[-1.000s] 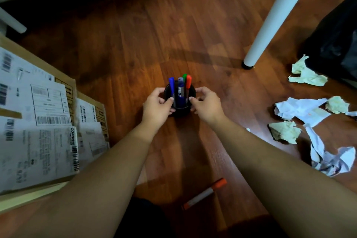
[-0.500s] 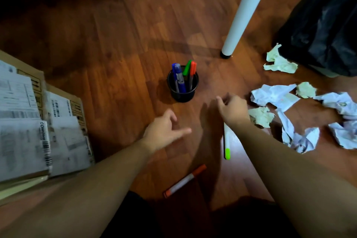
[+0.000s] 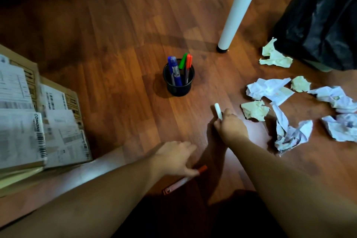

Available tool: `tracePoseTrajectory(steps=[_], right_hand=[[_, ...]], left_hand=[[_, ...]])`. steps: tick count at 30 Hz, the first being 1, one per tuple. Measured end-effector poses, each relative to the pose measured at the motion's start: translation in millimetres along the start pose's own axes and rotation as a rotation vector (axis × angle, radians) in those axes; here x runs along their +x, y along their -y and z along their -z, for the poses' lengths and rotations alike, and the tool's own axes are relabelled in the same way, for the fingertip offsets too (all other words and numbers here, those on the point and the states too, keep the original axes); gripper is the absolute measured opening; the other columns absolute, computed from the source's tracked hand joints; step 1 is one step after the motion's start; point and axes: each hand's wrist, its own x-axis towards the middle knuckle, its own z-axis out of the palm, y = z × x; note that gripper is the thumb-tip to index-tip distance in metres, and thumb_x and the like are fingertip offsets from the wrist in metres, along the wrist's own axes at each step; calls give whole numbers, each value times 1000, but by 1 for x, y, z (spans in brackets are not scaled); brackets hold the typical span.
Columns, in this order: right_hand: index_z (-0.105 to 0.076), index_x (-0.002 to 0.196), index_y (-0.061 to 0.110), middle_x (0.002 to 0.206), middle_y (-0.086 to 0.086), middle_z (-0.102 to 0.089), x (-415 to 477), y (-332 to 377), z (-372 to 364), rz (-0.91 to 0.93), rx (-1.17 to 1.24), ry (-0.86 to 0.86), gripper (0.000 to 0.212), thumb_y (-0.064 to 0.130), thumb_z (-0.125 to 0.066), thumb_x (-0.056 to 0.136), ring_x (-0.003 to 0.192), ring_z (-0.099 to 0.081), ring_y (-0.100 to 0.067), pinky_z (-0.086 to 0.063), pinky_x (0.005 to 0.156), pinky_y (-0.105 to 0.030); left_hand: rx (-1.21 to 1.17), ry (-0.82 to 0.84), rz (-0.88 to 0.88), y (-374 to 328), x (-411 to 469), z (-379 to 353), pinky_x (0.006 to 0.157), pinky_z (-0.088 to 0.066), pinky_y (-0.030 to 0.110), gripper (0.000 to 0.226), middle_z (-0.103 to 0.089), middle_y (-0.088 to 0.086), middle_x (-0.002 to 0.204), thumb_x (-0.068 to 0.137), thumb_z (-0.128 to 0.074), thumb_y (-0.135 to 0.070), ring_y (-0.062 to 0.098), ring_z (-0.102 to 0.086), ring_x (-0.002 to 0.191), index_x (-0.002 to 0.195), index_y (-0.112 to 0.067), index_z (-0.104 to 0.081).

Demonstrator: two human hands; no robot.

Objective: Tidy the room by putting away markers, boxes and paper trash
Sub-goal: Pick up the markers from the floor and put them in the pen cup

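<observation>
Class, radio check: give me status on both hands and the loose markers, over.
Right hand closed on white marker. Left hand open, fingers on orange marker on floor. Black cup holds three markers, path clear.

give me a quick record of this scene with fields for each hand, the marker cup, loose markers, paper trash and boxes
left hand: reaching down onto the orange-capped marker lying on the floor, grip not clear
right hand: closed on a white marker
marker cup: black, upright, holding blue, green and orange markers
paper trash: crumpled pieces scattered at right, near the black bag
boxes: labelled cardboard, stacked at left
</observation>
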Motion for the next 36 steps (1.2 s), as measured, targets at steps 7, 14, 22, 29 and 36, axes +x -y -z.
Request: tracePoseTrajectory(steps=[7,14,22,29,36], right_hand=[[-43,116,5,99,-25,-64,12,23,14,-221,377,-382,26,22,-33,100,91,-61,-43,-41,69,-40],[-60,125,8,110,-19,-59,35,82,99,288,354,-435,35,6,-45,94,90,-57,-25,-33,77,-16],[-77,87,11,67,-5,-65,33,129,173,454,-10,-90,14,16,-79,74,75,-64,-22,-47,65,-24],[-67,101,17,90,-2,-60,46,142,109,464,-4,-1,31,9,-78,73,87,-61,-22,-49,71,-29],[-68,108,17,87,5,-62,42,137,127,514,395,-217,24,16,-69,85,71,-55,1,-39,63,0]], left_hand=[[-97,138,126,-16,7,-8,84,-49,41,27,-60,15,113,87,-59,-20,34,-61,104,111,-8,-53],[-520,-987,377,53,-11,108,60,-45,24,13,-51,-2,61,90,-56,-13,8,-52,55,81,-14,-47],[-635,-1002,369,82,14,154,76,-56,33,11,-73,8,81,89,-60,-21,19,-71,75,95,-12,-62],[-604,-755,406,85,35,133,80,-56,39,15,-68,5,87,84,-68,-25,20,-67,81,93,-20,-56],[-652,-781,381,90,36,136,74,-54,37,8,-65,7,76,86,-66,-19,23,-67,76,83,-19,-58]])
